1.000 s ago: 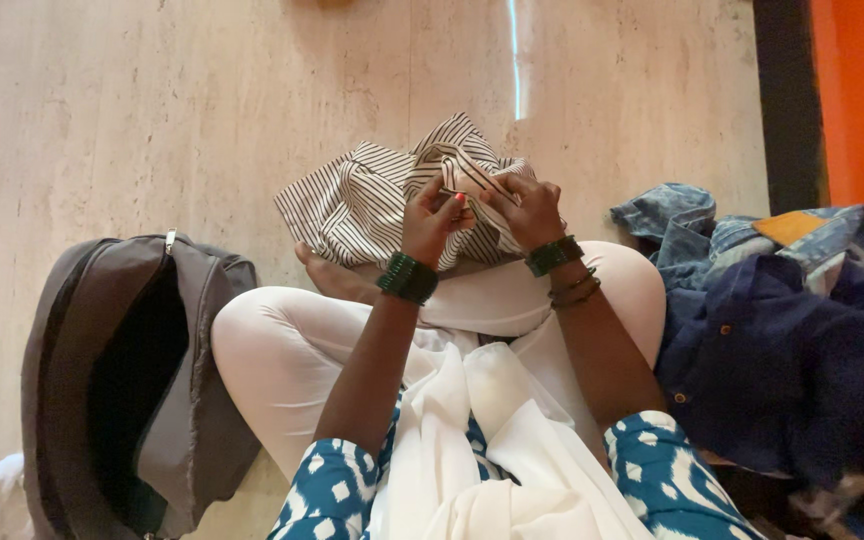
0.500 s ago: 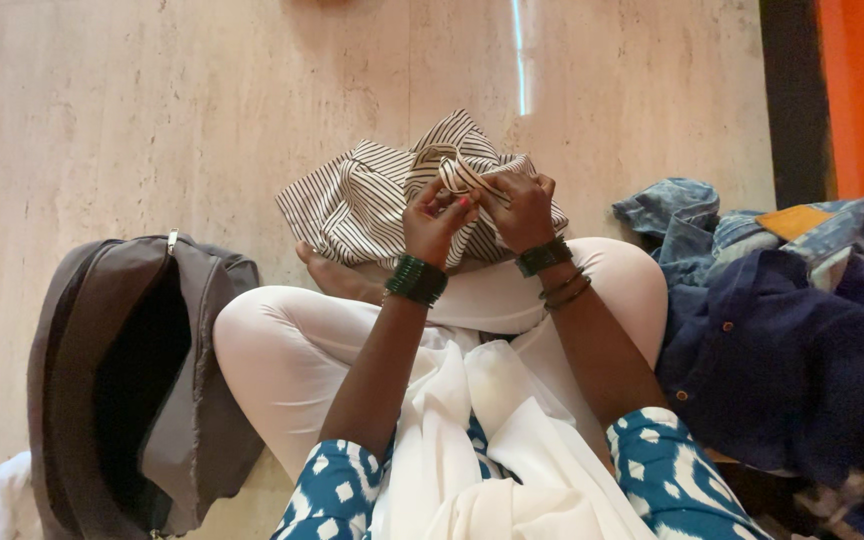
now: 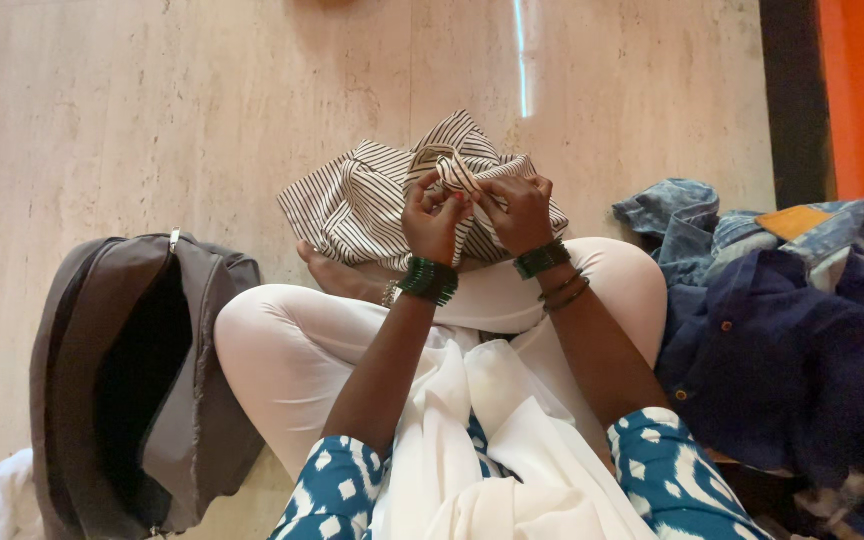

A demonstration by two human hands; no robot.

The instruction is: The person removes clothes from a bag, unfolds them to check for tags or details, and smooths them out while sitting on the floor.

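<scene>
The striped cloth (image 3: 372, 205), cream with thin dark lines, lies bunched on the lap. The left hand (image 3: 434, 220) and right hand (image 3: 517, 212) both pinch its upper folds. The hands have drawn slightly closer together than before.

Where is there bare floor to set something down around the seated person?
Bare floor lies beyond the striped cloth and above the open grey backpack. The right side is crowded by a pile of denim clothes. Both the left hand and right hand pinch the cloth over the lap.
</scene>
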